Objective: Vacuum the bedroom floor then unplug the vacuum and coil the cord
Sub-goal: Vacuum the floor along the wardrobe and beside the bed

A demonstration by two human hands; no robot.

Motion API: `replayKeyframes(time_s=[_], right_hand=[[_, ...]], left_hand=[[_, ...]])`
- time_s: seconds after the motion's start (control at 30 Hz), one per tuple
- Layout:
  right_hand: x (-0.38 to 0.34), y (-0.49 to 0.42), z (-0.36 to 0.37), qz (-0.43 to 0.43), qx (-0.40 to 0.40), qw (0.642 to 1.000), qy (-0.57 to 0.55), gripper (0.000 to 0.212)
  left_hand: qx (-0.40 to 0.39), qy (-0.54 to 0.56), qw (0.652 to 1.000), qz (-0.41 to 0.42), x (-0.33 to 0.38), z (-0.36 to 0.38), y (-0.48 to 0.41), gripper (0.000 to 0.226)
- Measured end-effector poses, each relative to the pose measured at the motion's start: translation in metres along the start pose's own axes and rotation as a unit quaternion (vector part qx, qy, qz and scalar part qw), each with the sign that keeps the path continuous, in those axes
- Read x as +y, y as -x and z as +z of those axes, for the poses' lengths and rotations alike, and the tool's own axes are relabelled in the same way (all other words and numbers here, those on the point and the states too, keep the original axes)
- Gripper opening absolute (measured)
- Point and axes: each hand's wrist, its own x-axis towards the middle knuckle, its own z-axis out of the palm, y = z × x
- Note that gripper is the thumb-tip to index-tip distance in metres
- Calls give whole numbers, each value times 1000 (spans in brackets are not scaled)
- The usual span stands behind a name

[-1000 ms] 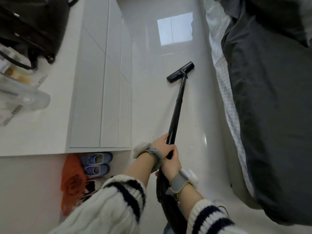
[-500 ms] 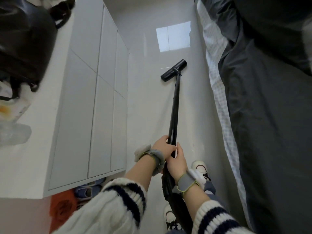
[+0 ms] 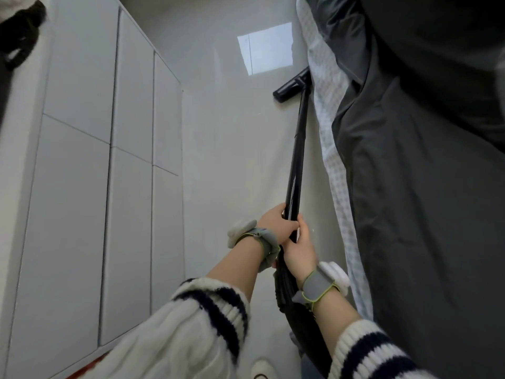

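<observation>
Both my hands grip a long black vacuum wand (image 3: pixel 297 149). My left hand (image 3: pixel 276 224) wraps it from the left, and my right hand (image 3: pixel 299 250) holds it just below. The wand runs forward to the black floor head (image 3: pixel 289 86), which rests on the glossy pale floor (image 3: pixel 232 165) with its right end tucked under the bed's edge. A black ribbed hose (image 3: pixel 287 294) drops from the wand between my forearms. No plug or cord is in view.
A white cabinet (image 3: pixel 90 187) with flat doors lines the left side. The bed with a dark grey cover (image 3: pixel 423 201) and checked sheet (image 3: pixel 336 149) lines the right. A black bag strap (image 3: pixel 19 42) hangs top left. My white shoe (image 3: pixel 262 367) shows at the bottom.
The floor head has swept right, from mid-aisle to against the bed edge. My view has shifted forward, so the cabinet top and the shoes beneath it have left the frame.
</observation>
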Motion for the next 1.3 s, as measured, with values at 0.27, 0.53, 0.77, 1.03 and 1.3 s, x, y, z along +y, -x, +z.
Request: replayKeyframes(time_s=[0.27,0.53,0.77,1.03,1.3], right_hand=[[0,-32,13,14,-42,999,24,47],[24,-22,31,35,-136,982,125,72],[39,-15,55,41,-170,970,167,73],[20,-32,58,25,-161,975,149,72],[16,-39,35,19,-80,994,70,67]], left_hand=[[33,36,998,-26,-9,-11,-20,51],[84,92,988,-86,-55,-16,-3,57],[117,118,980,-110,-82,-28,16,53],[131,94,983,-91,-71,-36,-3,65],[66,46,995,-61,-41,-21,-24,66]])
